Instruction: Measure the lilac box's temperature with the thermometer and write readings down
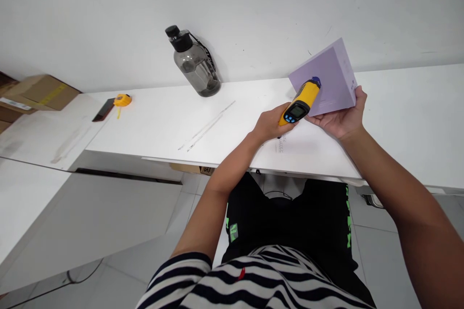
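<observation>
In my left hand (272, 122) is a yellow and black infrared thermometer (301, 101), gripped by its handle. Its small screen and blue buttons face me, and its nose points at the face of a lilac box (331, 70). Whether the nose touches the box I cannot tell. My right hand (342, 118) holds that box tilted up above the table, with the thumb on its right side and the fingers under the lower edge. Part of the box's face is hidden behind the thermometer.
A grey see-through water bottle (197, 67) with a black lid stands by the wall. Further left on the white table (163, 120) lie a yellow tape measure (123, 100) and a dark flat object (104, 110). Cardboard boxes (43, 91) are at the far left.
</observation>
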